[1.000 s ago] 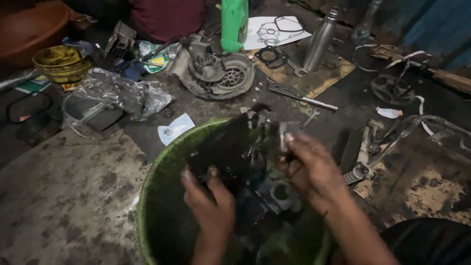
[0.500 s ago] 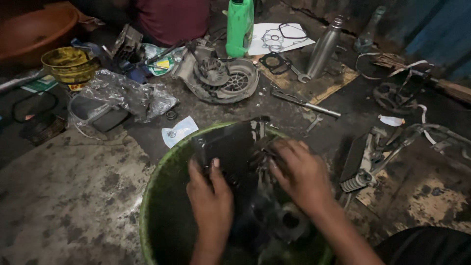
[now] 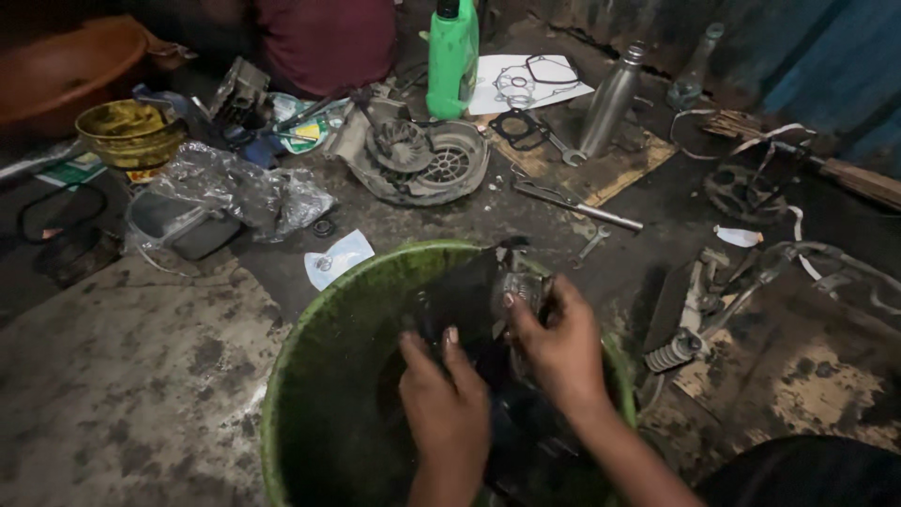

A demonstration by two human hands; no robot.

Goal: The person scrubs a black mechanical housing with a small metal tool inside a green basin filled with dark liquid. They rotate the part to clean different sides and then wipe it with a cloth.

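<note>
A dark, oily engine part point(image 3: 474, 296) stands in a green plastic tub point(image 3: 324, 357) in front of me. My left hand point(image 3: 446, 404) grips its near lower side, fingers pressed on the black casing. My right hand point(image 3: 558, 343) holds its upper right side, thumb against a grey metal piece at the top. Dark liquid in the tub hides the part's lower end.
On the stained floor behind the tub lie an engine cover with a fan point(image 3: 418, 155), a green bottle point(image 3: 451, 52), a steel flask point(image 3: 610, 94), gaskets point(image 3: 516, 127), spanners point(image 3: 572, 197), a crumpled plastic bag point(image 3: 235, 183) and a yellow tin point(image 3: 127, 131). A person in red sits at the back.
Both hands have shifted on the engine part: the left moved right and lower, the right drew in toward the part's top. The part has sunk lower into the tub.
</note>
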